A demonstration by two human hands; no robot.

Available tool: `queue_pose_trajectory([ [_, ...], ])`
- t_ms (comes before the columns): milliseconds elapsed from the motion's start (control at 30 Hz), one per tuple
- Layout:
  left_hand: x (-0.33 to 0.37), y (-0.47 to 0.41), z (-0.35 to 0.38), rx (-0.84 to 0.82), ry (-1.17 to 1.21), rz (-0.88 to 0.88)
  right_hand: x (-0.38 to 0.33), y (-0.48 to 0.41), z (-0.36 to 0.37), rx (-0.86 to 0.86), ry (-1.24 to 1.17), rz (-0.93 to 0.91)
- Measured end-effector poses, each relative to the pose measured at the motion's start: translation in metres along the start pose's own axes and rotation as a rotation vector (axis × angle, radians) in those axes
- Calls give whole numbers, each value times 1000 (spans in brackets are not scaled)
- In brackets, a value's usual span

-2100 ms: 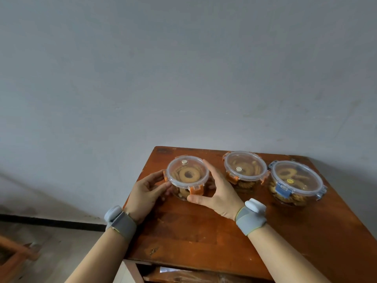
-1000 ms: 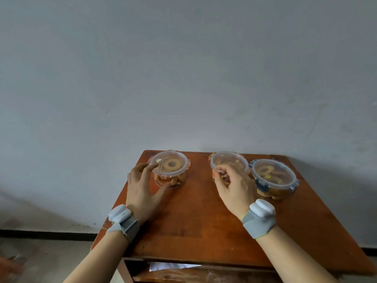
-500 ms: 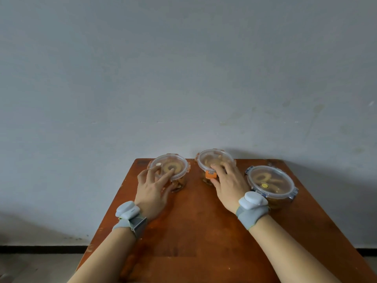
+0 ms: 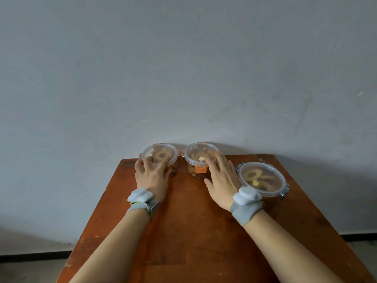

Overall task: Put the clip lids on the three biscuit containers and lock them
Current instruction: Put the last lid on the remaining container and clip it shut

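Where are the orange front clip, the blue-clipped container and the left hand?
orange front clip (image 4: 201, 169), head view, middle of its flap.
blue-clipped container (image 4: 262, 176), head view, clear lid.
left hand (image 4: 152, 176), head view, back of hand.

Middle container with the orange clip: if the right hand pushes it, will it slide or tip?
The middle container looks squat and flat-based on the wooden table, so it probably slides. Packed biscuits suggest some weight. It nearly touches the left container, so it may nudge that.

Before us: a worn wooden tabletop against a plain wall

We see a reddish-brown tabletop (image 4: 183, 231), scuffed pale along its left edge, set close to a grey-white wall (image 4: 183, 68) (faintly stained at the right), with a dark skirting strip (image 4: 34, 255) running along the floor (image 4: 30, 270) below.
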State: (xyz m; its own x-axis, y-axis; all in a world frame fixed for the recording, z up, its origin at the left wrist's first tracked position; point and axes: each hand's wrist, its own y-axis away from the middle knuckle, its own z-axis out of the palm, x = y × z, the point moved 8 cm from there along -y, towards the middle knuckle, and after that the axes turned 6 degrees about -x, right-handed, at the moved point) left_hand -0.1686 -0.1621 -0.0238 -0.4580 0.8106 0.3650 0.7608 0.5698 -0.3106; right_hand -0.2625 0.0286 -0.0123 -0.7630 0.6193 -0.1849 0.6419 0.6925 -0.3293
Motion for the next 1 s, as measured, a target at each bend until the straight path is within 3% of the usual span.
queue_pose_trajectory([
  [200, 2, 2, 2, -5, -32, -21, -4, 26, -31, 151, 73, 25],
  [300, 3, 6, 5, -15, -52, -31, 15, 43, -44, 213, 214, 199],
  [433, 6, 10, 10, -45, -64, -37, 51, 55, -40, 95, 376, 399],
  [700, 5, 11, 6, -98, -101, -63, 78, 0, -21, 9, 291, 145],
  [1000, 8, 12, 5, -157, -123, -60, 85, -38, -5, -139, 306, 129],
])
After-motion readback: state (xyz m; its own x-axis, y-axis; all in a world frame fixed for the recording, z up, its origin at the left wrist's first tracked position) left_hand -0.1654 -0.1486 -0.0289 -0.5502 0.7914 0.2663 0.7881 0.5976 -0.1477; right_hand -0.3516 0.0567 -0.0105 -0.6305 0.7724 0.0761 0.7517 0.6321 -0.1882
